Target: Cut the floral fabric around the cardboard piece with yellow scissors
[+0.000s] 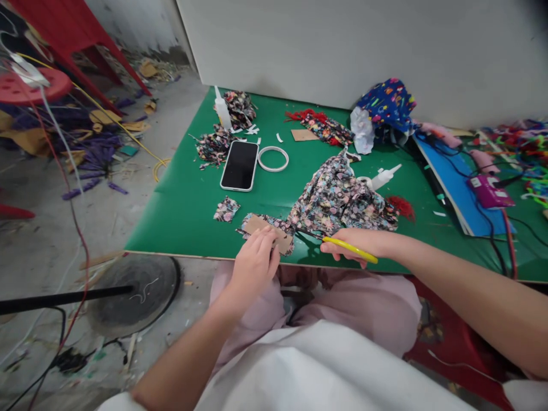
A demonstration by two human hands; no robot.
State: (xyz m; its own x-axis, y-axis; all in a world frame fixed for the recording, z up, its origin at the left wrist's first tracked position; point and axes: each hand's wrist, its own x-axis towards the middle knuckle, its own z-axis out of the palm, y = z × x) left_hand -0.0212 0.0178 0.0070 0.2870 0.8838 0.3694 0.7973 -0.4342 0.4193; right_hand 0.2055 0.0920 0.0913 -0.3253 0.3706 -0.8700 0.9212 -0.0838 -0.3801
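Observation:
My left hand (256,260) presses a brown cardboard piece (256,223) down onto floral fabric (246,220) near the table's front edge. Its fingers lie together across the card, bent at the tips. In my right hand (349,245) is a pair of scissors with yellow handles (351,247). Their dark blades (309,233) point left, at the fabric beside the card; how far apart the blades are is hard to make out. A larger crumpled sheet of the same floral fabric (327,191) lies just behind the blades. Left of the card sits a small floral fabric square (226,209).
On the green table (184,222) lie a phone (240,165), a white ring (273,158), white bottles (222,108) and fabric scraps (214,144). A blue patterned cloth bundle (387,108), a blue folder (449,185) and cables around a purple box (491,191) are on the right.

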